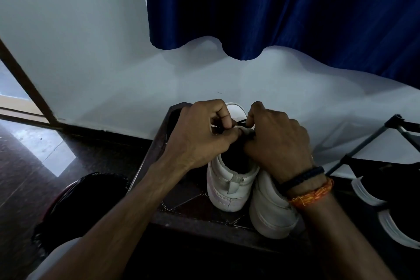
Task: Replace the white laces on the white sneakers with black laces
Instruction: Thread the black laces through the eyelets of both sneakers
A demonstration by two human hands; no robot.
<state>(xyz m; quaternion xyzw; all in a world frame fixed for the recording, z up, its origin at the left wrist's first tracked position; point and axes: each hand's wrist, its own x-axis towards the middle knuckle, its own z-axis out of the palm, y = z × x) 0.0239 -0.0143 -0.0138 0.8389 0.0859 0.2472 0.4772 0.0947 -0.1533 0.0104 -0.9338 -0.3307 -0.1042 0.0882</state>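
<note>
Two white sneakers side by side on a dark low table [181, 218], heels toward the camera. Left sneaker [229, 184] held at the tongue; right sneaker [272, 211] touching it, partly under the right wrist. Left hand [204, 134] curled, pinching the tongue edge. Right hand [277, 141] curled, pinching a black lace [242, 123] between the hands. Black-lined bin [84, 209] at left, contents too dark to tell.

The white sneakers [231, 179] look like smooth, matt leather. The curtain [284, 7] is blue cloth with a satin sheen. The bench [156, 143] is dark with a dull gloss. The floor [34, 154] is polished and reflective.
</note>
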